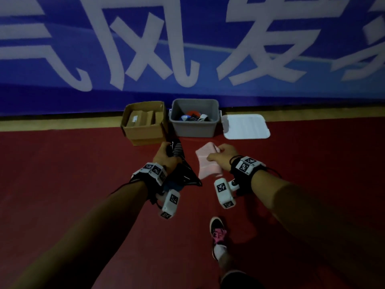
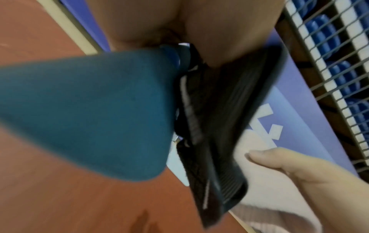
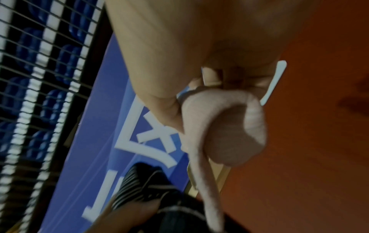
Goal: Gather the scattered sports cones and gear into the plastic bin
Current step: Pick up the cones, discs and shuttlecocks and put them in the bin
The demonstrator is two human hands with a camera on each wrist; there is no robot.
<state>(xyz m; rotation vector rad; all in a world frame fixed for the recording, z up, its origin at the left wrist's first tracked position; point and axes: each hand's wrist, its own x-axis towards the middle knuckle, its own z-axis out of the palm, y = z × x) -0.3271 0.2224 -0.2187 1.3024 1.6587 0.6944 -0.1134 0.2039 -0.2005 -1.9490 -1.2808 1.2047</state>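
My left hand [image 1: 165, 152] grips a black piece of gear with white stripes [image 1: 177, 150] and, under the wrist, a blue cone [image 1: 173, 185]. In the left wrist view the blue cone [image 2: 89, 118] and the black ribbed gear [image 2: 219, 126] hang from the palm. My right hand [image 1: 219, 153] pinches a pink towel [image 1: 208, 165], which hangs folded in the right wrist view [image 3: 223, 126]. Both hands are held above the red floor, short of the grey plastic bin [image 1: 193, 130]. Several coloured items lie in the bin.
A white lid [image 1: 245, 127] lies right of the bin and an open cardboard box [image 1: 143, 132] stands left of it, all against a blue banner wall [image 1: 187, 49]. A foot in a dark and pink shoe [image 1: 217, 232] is on the red floor below the hands.
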